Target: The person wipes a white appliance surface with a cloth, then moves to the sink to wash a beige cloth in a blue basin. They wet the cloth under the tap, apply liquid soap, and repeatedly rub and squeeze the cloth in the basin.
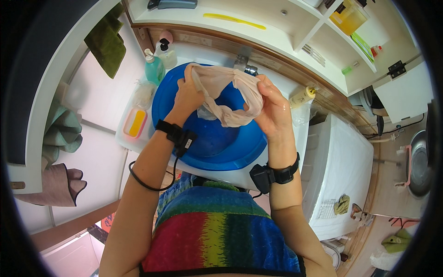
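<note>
A wet-looking beige cloth garment [221,74] is stretched open in a loop above a blue plastic basin [249,157]. My left hand [188,95] grips its left side, and my right hand [275,105] holds its right side, fingers partly behind the fabric. Below the garment, a small pale, translucent item [206,113] shows in the basin; what it is cannot be told. The basin sits in a white sink [155,150], under a metal faucet [251,70] partly hidden by the garment.
Left of the basin stand a teal pump bottle [154,71], a clear pump bottle [168,57] and a soap box [135,123]. A yellowish bottle [301,98] stands right. Above is a white shelf with a yellow comb [234,21]; a white washing machine [341,176] is at right.
</note>
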`<state>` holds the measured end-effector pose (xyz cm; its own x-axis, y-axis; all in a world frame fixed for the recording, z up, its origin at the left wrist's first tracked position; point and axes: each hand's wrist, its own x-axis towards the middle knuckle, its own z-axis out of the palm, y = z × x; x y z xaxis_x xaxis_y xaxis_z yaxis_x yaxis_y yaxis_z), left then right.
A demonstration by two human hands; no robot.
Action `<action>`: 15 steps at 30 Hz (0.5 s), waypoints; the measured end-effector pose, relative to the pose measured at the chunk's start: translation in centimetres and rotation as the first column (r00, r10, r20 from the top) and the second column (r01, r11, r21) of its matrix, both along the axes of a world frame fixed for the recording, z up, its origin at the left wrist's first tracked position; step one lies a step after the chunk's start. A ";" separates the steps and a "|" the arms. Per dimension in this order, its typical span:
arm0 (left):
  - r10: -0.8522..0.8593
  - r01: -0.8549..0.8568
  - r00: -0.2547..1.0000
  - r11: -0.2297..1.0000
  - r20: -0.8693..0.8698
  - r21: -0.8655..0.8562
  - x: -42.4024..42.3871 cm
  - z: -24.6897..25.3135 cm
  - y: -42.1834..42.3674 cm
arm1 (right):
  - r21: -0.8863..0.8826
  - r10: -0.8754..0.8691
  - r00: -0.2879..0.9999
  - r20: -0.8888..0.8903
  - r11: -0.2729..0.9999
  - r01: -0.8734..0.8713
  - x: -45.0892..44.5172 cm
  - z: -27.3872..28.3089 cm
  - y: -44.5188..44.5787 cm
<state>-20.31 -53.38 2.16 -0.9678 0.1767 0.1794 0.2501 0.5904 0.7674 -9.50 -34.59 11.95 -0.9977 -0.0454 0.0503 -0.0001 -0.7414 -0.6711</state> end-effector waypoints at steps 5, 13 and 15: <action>-0.043 0.049 0.999 0.958 -0.029 0.284 -0.4 0.3 -0.6 | 0.196 -0.095 0.992 0.078 0.977 0.078 0.4 -0.3 0.7; -0.653 -0.119 0.653 0.411 0.383 0.904 -1.1 5.6 -3.1 | 0.447 -0.305 0.949 0.080 0.862 0.240 0.4 -2.9 2.2; -0.712 -0.118 0.612 0.348 0.344 0.930 -1.1 6.7 -3.4 | 0.531 -0.334 0.938 0.091 0.813 0.238 0.3 -3.9 2.6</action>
